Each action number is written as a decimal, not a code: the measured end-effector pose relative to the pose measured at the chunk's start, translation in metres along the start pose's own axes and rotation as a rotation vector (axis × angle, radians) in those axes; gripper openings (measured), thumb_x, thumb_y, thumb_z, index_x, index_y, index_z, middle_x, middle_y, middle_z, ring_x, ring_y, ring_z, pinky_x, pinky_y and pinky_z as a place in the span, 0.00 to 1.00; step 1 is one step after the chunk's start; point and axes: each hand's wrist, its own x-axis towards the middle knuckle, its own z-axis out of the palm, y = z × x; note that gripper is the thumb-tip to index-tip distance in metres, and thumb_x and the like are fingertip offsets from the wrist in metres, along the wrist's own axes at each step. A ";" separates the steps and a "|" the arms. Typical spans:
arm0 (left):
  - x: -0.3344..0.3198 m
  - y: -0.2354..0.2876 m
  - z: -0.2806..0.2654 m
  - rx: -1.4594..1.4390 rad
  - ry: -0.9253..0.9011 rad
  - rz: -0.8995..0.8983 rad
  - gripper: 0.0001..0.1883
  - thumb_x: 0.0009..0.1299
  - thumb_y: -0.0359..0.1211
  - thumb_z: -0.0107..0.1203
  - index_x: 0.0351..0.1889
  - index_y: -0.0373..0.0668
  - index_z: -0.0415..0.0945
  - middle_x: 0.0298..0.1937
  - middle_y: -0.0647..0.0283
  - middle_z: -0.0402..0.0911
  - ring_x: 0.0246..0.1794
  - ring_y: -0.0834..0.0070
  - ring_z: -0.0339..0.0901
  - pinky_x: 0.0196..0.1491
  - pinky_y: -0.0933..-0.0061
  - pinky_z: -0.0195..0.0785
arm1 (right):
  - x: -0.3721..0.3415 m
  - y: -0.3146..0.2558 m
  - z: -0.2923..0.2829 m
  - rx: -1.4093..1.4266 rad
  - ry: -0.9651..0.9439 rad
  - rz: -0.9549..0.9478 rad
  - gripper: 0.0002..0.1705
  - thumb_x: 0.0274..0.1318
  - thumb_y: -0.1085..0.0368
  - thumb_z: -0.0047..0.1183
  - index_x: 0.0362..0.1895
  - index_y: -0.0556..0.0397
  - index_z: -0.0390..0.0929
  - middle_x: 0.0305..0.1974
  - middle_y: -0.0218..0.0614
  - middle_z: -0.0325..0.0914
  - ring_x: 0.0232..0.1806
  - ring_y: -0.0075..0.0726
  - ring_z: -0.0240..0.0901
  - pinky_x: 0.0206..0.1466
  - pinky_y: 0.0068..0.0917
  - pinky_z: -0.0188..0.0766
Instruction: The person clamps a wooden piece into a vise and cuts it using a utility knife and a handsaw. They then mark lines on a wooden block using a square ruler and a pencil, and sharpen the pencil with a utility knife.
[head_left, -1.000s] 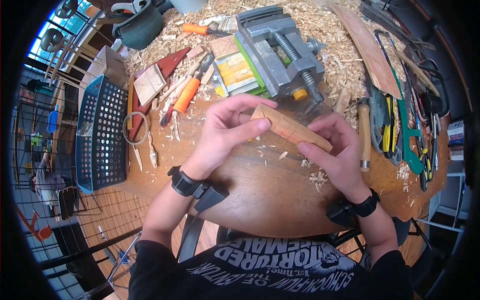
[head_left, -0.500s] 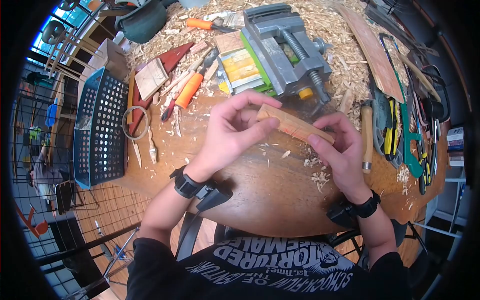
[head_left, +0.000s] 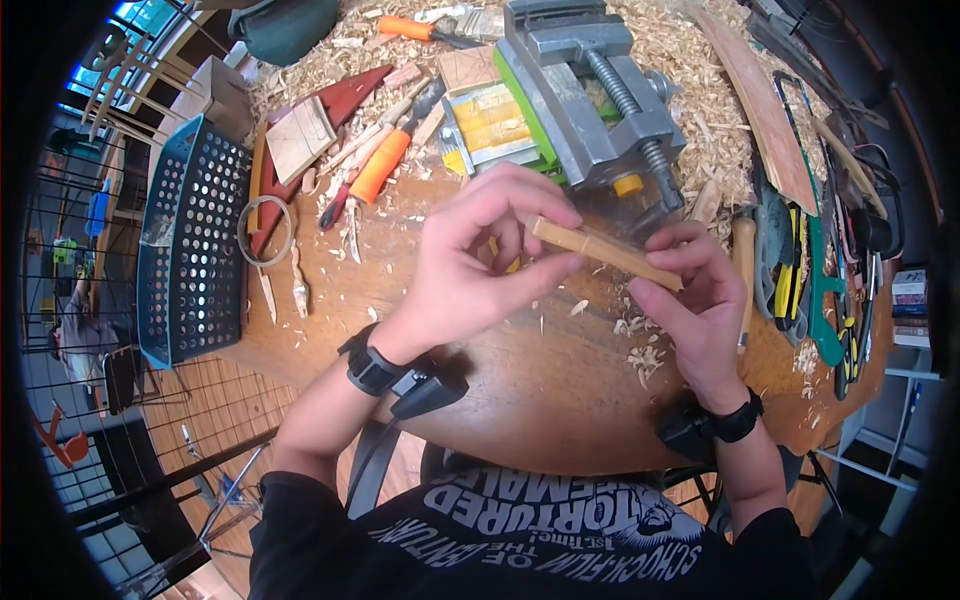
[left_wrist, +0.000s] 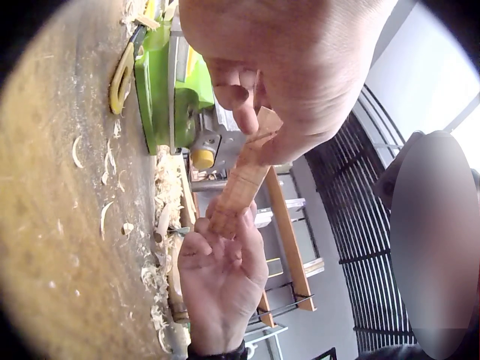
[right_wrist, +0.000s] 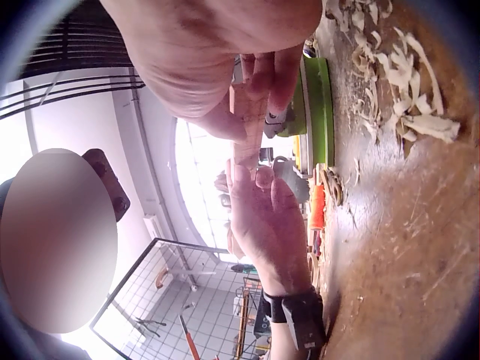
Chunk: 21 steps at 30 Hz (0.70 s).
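Observation:
A small rectangular wooden block (head_left: 608, 252) is held in the air between both hands, above the table. Thumb and fingers of the left hand (head_left: 480, 262) pinch its left end, while the right hand (head_left: 702, 310) pinches the right end between thumb and fingertips. In the left wrist view the block (left_wrist: 244, 178) shows lines across its face, with the left hand (left_wrist: 289, 64) at its upper end and the right hand (left_wrist: 223, 281) at the lower one. The right wrist view shows the block (right_wrist: 249, 124) between the right hand (right_wrist: 225, 52) and left hand (right_wrist: 266, 225).
A grey metal vise (head_left: 590, 90) stands beyond the hands, among wood shavings (head_left: 715, 125). Orange-handled tools (head_left: 381, 166) and a perforated basket (head_left: 190, 240) are at the left. Saws and yellow-black cutters (head_left: 789, 265) lie at the right, near a long wooden board (head_left: 765, 120).
The block has been tilted in the hands, so a narrower side now faces the head camera. Both hands have shifted slightly right in the head view, still gripping it.

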 end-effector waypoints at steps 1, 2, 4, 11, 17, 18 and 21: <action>0.001 -0.002 0.001 -0.006 0.039 0.048 0.17 0.56 0.17 0.67 0.42 0.40 0.81 0.49 0.63 0.78 0.20 0.93 0.61 0.26 0.89 0.55 | 0.000 0.001 0.000 -0.013 -0.001 -0.023 0.14 0.52 0.77 0.65 0.43 0.55 0.78 0.50 0.35 0.72 0.45 0.19 0.73 0.43 0.16 0.70; 0.000 -0.002 0.001 -0.008 0.038 0.045 0.17 0.56 0.17 0.67 0.42 0.40 0.81 0.49 0.63 0.78 0.20 0.93 0.61 0.26 0.89 0.55 | 0.000 0.001 -0.001 -0.027 -0.001 -0.046 0.14 0.52 0.77 0.65 0.42 0.55 0.78 0.51 0.36 0.72 0.46 0.20 0.73 0.43 0.17 0.70; 0.002 0.001 0.002 -0.009 0.034 0.059 0.16 0.57 0.17 0.66 0.43 0.39 0.81 0.51 0.62 0.79 0.24 0.91 0.67 0.29 0.88 0.60 | 0.001 0.001 0.001 -0.005 0.005 -0.042 0.13 0.52 0.77 0.65 0.42 0.55 0.78 0.52 0.36 0.73 0.45 0.19 0.72 0.42 0.16 0.69; 0.004 0.002 0.000 -0.007 -0.054 0.069 0.19 0.58 0.15 0.66 0.47 0.36 0.76 0.53 0.55 0.75 0.56 0.69 0.72 0.59 0.68 0.66 | 0.001 0.004 -0.002 0.014 0.014 -0.026 0.12 0.50 0.77 0.67 0.38 0.53 0.79 0.49 0.36 0.77 0.40 0.14 0.70 0.34 0.12 0.63; 0.004 -0.001 0.004 -0.172 0.038 0.039 0.22 0.59 0.12 0.63 0.52 0.35 0.76 0.55 0.56 0.76 0.50 0.78 0.76 0.40 0.83 0.71 | 0.000 0.004 -0.005 -0.067 0.019 -0.088 0.13 0.45 0.77 0.69 0.33 0.51 0.78 0.49 0.36 0.77 0.26 0.08 0.65 0.27 0.09 0.59; 0.003 -0.001 0.005 -0.215 0.038 0.022 0.24 0.59 0.12 0.62 0.54 0.34 0.74 0.56 0.55 0.76 0.51 0.77 0.77 0.41 0.82 0.72 | 0.000 0.005 -0.005 -0.064 0.022 -0.085 0.13 0.45 0.77 0.69 0.33 0.51 0.78 0.49 0.36 0.77 0.26 0.08 0.65 0.27 0.09 0.59; 0.001 0.000 0.006 -0.267 0.029 0.000 0.26 0.60 0.12 0.62 0.57 0.33 0.71 0.57 0.54 0.76 0.52 0.76 0.78 0.43 0.81 0.73 | 0.000 0.004 -0.004 -0.066 0.048 -0.066 0.13 0.44 0.77 0.69 0.30 0.51 0.78 0.49 0.36 0.77 0.24 0.06 0.62 0.27 0.09 0.59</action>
